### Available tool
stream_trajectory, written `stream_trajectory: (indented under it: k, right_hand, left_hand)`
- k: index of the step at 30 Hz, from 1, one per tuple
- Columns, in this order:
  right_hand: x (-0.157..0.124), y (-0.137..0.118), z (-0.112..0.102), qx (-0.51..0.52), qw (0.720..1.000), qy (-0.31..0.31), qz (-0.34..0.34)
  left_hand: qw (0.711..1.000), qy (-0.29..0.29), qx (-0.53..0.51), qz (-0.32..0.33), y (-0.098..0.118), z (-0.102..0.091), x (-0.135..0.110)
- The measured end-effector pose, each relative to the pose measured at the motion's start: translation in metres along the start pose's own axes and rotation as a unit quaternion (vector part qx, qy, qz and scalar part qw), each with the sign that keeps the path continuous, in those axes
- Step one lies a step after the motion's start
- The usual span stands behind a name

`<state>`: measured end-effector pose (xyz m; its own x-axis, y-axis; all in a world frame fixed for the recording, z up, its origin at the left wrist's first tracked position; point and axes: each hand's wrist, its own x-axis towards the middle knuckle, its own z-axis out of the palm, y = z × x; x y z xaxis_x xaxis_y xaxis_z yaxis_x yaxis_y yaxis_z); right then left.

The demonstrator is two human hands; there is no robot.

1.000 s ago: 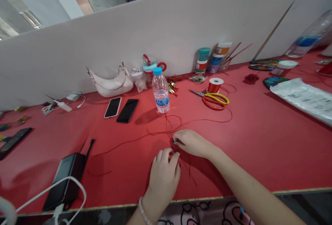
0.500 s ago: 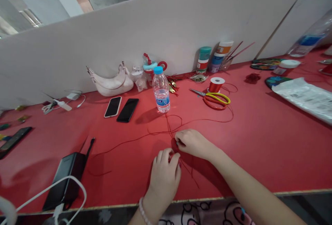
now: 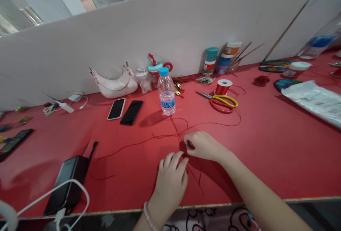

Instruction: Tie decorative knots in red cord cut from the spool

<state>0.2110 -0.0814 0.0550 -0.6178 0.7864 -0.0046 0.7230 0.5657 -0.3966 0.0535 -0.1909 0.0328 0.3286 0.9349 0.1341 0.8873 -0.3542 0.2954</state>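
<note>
Thin red cord point(image 3: 175, 126) runs from beneath the water bottle point(image 3: 167, 99) down to my hands, and loose ends trail below them. My right hand point(image 3: 204, 146) is curled with its fingertips pinched at the cord; the exact grip is hidden by the knuckles. Close beside it, my left hand point(image 3: 172, 179) bends over the cord, index finger and thumb closing on it near the table. A pink bead bracelet point(image 3: 149, 216) circles the left wrist. Longer strands of cord loop across the red table point(image 3: 266, 153) to both sides.
Scissors point(image 3: 222, 102) lie by a red thread spool point(image 3: 223, 87) at the right. Two phones point(image 3: 116, 109) and a white bag point(image 3: 115, 83) sit left of the bottle. A black power bank point(image 3: 68, 183) with white cable is at the front left. Paint jars point(image 3: 210, 62) line the partition.
My right hand has shifted slightly right and away from my left hand. The left fingers have stretched a little further forward and right along the cord.
</note>
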Motion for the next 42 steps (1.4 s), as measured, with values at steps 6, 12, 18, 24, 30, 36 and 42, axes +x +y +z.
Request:
stream_trajectory:
  k: [6, 12, 18, 24, 30, 36, 42]
  right_hand:
    - [-0.001, 0.005, 0.001, -0.004, 1.0, -0.015, -0.021]
    - [0.004, 0.014, 0.001, 0.024, 0.997, 0.05, -0.047]
    - [0.011, 0.035, 0.014, -0.016, 0.993, 0.1, 0.06]
    - [0.013, 0.044, 0.028, -0.085, 0.978, 0.048, 0.182]
    - [0.012, 0.058, 0.024, -0.117, 0.951, 0.118, 0.26]
    - [0.014, 0.041, 0.03, -0.129, 0.983, 0.072, 0.112]
    - [0.015, 0.048, 0.029, -0.149, 0.941, 0.141, 0.27]
  left_hand:
    - [1.0, 0.02, -0.015, -0.014, -0.001, 0.0, 0.002]
    - [0.999, 0.037, -0.024, -0.025, -0.002, -0.001, 0.0]
    - [0.988, 0.045, 0.09, -0.121, -0.028, -0.005, 0.002]
    - [0.949, -0.022, 0.178, -0.26, -0.075, -0.013, 0.003]
    - [0.918, 0.01, 0.233, -0.32, -0.08, -0.016, -0.005]
    - [0.959, -0.043, 0.173, -0.221, -0.068, -0.013, 0.018]
    - [0.941, -0.008, 0.169, -0.294, -0.065, -0.008, 0.038]
